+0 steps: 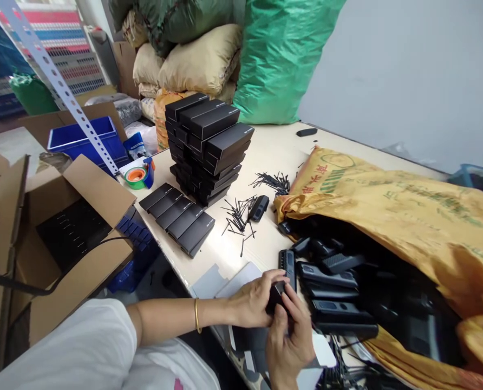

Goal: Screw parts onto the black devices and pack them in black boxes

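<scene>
Both my hands meet at the table's near edge around a dark, box-like black object (pixel 277 297), mostly covered by my fingers. My left hand (pixel 254 299), below a gold bangle, closes on its left side. From the right, my right hand (pixel 290 336) grips it with thumb and fingers. Just beyond my fingertips lies a black plastic device (pixel 287 266) with a long body. Several more black plastic housings (pixel 331 295) lie to the right, at the mouth of a yellow woven sack (pixel 371 181). Under my hands are pale and dark card pieces, partly hidden.
Black boxes (pixel 209 146) are stacked high, with a flat row of boxes (pixel 178 216) before them. Thin black strips (pixel 239 214) lie loose beside another black device (pixel 260 208). Tape rolls (pixel 138 174) sit at the left edge, near an open carton (pixel 99 189).
</scene>
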Action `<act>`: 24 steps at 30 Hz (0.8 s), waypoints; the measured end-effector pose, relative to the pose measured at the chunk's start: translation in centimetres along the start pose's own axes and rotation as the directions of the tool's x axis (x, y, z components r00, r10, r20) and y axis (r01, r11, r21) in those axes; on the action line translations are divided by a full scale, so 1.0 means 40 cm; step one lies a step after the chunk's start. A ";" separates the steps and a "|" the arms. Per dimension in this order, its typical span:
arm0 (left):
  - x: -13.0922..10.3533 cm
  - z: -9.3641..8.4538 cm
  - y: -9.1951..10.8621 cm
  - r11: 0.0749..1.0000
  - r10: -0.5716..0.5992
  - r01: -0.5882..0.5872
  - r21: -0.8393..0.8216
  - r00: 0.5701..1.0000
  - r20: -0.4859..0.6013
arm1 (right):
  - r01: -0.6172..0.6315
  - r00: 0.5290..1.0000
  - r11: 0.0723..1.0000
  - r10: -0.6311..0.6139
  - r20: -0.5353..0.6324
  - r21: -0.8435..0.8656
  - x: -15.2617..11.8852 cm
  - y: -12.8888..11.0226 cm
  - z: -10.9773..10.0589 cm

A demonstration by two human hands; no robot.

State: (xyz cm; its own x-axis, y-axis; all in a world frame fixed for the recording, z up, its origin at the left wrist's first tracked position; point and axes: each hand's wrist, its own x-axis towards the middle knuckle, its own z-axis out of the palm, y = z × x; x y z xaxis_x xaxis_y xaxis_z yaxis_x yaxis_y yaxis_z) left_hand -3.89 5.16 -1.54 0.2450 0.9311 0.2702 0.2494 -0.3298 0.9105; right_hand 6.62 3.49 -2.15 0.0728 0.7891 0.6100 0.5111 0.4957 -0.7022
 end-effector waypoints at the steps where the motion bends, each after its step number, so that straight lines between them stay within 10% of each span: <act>1: 0.000 0.000 -0.003 1.000 -0.013 0.012 0.022 1.000 0.012 | -0.025 1.000 1.000 0.025 0.002 -0.005 -0.004 0.004 0.004; 7: 0.014 -0.100 -0.002 0.876 -0.326 0.338 0.345 0.941 -0.093 | -0.419 0.896 0.906 0.403 0.185 0.058 0.000 0.018 0.052; 15: 0.018 -0.292 -0.036 0.385 -0.414 0.621 0.683 0.777 -0.473 | -0.627 0.705 0.739 0.401 0.584 0.248 -0.026 -0.023 0.214; 20: 0.001 -0.322 -0.063 0.426 -0.421 0.585 0.690 0.803 -0.422 | -0.654 0.676 0.669 0.307 0.669 0.353 -0.036 -0.064 0.304; 24: -0.024 -0.463 -0.090 0.524 -0.408 0.572 0.631 0.819 -0.404 | -0.603 0.720 0.731 0.325 0.613 0.320 -0.047 -0.073 0.337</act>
State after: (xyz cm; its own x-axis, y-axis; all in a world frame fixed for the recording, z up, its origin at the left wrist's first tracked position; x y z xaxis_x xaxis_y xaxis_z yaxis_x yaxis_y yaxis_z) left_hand -22.37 8.33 0.73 -0.2794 0.9599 -0.0240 0.8617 0.2617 0.4347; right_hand -6.55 5.44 -6.21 -0.3059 0.9519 -0.0142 0.0554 0.0029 -0.9985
